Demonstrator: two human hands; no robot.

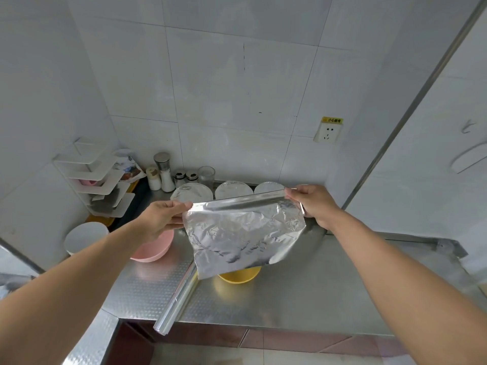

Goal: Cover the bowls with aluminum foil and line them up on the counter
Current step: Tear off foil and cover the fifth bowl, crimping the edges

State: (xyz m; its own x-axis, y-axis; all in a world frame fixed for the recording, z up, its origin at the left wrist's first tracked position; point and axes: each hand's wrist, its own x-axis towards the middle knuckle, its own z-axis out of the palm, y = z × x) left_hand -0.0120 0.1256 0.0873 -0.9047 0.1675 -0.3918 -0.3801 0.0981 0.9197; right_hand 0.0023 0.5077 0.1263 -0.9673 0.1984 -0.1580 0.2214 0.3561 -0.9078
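Holding a crinkled silver foil sheet (245, 233) taut above the yellow plastic bowl (239, 276), the left hand (160, 219) and right hand (313, 204) pinch its top corners. Three foil-covered bowls (232, 189) already line the wall — yellow, pink bowl (152, 248) and white bowl (84, 238) remain uncovered.

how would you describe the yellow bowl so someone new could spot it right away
Start at the steel counter and look near its front edge, beside the foil roll lying there. The yellow bowl sits just right of that roll, partly hidden under the foil sheet held above it. It is the only yellow one; the bowl to its left is pink.
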